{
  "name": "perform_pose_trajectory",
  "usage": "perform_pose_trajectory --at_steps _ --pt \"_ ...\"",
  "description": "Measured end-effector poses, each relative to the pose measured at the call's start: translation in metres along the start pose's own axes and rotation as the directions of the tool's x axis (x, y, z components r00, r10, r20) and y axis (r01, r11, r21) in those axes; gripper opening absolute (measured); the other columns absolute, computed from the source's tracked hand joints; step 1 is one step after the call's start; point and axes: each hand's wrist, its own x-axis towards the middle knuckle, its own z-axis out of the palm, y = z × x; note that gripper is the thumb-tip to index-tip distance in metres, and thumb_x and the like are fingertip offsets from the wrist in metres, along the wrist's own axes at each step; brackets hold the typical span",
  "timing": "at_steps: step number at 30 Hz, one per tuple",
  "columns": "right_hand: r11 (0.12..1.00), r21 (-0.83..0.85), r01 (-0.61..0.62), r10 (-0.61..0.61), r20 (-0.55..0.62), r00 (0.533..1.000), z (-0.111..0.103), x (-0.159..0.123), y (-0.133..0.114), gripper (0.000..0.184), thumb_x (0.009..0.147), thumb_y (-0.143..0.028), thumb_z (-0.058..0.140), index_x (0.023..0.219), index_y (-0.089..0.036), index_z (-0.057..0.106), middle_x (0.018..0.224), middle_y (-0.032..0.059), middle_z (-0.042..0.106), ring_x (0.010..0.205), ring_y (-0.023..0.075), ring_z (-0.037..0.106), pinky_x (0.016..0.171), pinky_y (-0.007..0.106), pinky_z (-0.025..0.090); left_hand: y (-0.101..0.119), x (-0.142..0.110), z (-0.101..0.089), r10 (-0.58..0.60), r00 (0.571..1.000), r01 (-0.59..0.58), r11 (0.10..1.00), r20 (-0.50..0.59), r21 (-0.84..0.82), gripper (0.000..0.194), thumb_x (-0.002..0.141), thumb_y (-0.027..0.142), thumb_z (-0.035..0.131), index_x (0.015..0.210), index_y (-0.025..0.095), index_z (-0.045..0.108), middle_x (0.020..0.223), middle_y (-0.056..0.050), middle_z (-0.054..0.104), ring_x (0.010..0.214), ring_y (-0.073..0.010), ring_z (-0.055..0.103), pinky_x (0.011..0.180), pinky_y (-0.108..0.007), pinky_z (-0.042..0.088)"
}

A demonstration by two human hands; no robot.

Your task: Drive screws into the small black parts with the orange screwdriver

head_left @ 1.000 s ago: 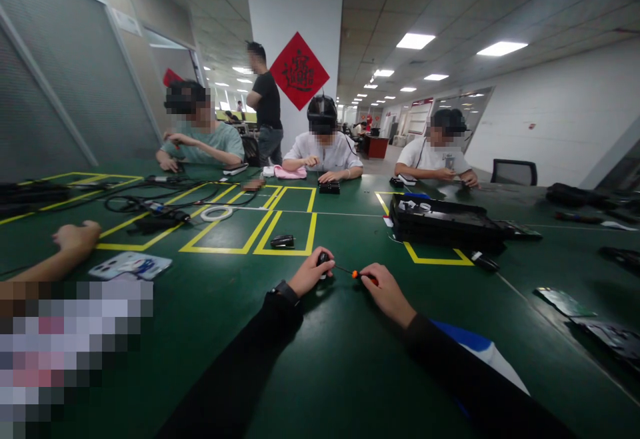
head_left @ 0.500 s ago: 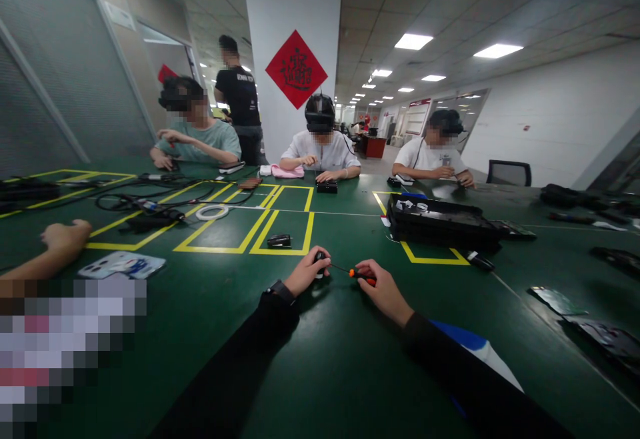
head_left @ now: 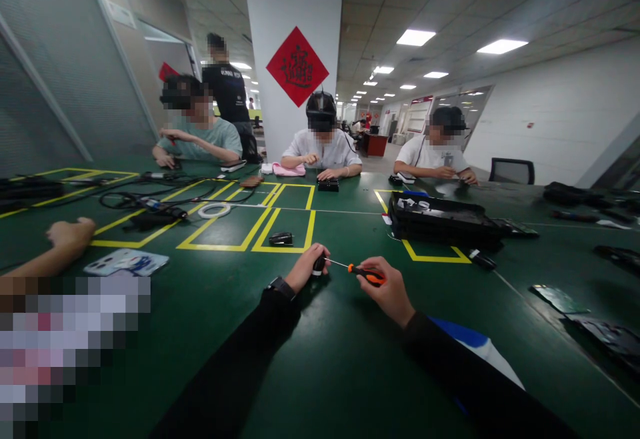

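My left hand [head_left: 306, 269] is closed round a small black cylindrical part [head_left: 319, 265], partly hidden by the fingers. In my right hand [head_left: 389, 290] is an orange-and-black screwdriver [head_left: 371, 275], its handle gripped by the fingers. The thin shaft points left and its tip is at the part; whether it touches a screw is too small to tell. Just beyond my left hand, a similar black cylindrical part [head_left: 281, 239] lies on its side inside a yellow taped rectangle [head_left: 311, 229] on the green table [head_left: 320, 372].
A black tray [head_left: 445, 222] with small white pieces stands right of centre. Cables [head_left: 120, 197] and a white ring [head_left: 214, 211] lie on the left. A phone [head_left: 127, 262] lies near a neighbour's hand [head_left: 73, 235]. Several people sit across. A blue-white cloth [head_left: 475, 345] is under my right forearm.
My right hand has shifted slightly right, and more of the screwdriver's handle and shaft now shows. My left hand still holds the black part. A standing person in the background has moved left.
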Motion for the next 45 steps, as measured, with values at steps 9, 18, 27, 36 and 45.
perform_pose_trajectory --at_steps 9,18,27,36,45 --pt "0.979 -0.007 0.203 -0.203 0.000 0.979 0.0018 -0.0022 -0.0078 0.016 0.076 -0.024 0.056 0.090 -0.020 0.060 0.085 0.0057 0.061 0.080 0.0170 0.056 0.072 0.031 0.046 0.0019 -0.0015 0.0008 0.000 0.999 0.002 1.000 0.051 -0.024 0.034 0.081 0.047 0.036 0.081 0.015 0.048 0.063 0.000 0.054 0.048 -0.0084 0.051 0.050 -0.021 0.038" --pt "0.985 -0.077 0.157 -0.159 -0.018 0.987 0.0032 -0.0049 -0.0072 0.015 0.076 -0.026 0.055 0.089 -0.019 0.060 0.080 0.0044 0.061 0.073 0.0151 0.057 0.068 0.028 0.045 -0.0008 -0.0007 0.0011 -0.011 0.999 0.011 1.000 0.054 -0.003 0.033 0.082 0.047 0.035 0.080 0.016 0.048 0.064 0.000 0.054 0.048 -0.0077 0.051 0.049 -0.020 0.037" --pt "0.981 -0.060 0.185 -0.186 0.003 0.983 0.0023 -0.0046 -0.0054 0.016 0.076 -0.024 0.056 0.091 -0.019 0.059 0.081 0.0046 0.060 0.074 0.0149 0.056 0.068 0.028 0.045 -0.0003 -0.0010 0.0023 -0.009 0.999 0.009 1.000 0.047 0.004 0.034 0.082 0.047 0.035 0.079 0.016 0.048 0.063 0.001 0.054 0.047 -0.0076 0.050 0.049 -0.020 0.037" --pt "0.980 -0.077 0.186 -0.187 -0.014 0.982 0.0018 -0.0045 -0.0065 0.016 0.076 -0.026 0.055 0.090 -0.019 0.060 0.081 0.0048 0.061 0.073 0.0150 0.057 0.067 0.028 0.045 0.0005 -0.0012 0.0029 -0.010 1.000 0.010 1.000 0.028 0.012 0.035 0.081 0.048 0.036 0.079 0.016 0.048 0.062 0.001 0.054 0.046 -0.0076 0.050 0.048 -0.020 0.037" --pt "0.984 -0.066 0.167 -0.168 -0.008 0.986 0.0021 -0.0040 -0.0100 0.014 0.076 -0.024 0.055 0.088 -0.019 0.059 0.080 0.0049 0.060 0.072 0.0151 0.057 0.066 0.028 0.045 0.0034 -0.0022 0.0034 -0.020 0.999 0.019 1.000 0.037 0.003 0.034 0.081 0.048 0.035 0.080 0.016 0.048 0.063 0.001 0.054 0.048 -0.0079 0.050 0.050 -0.021 0.038"
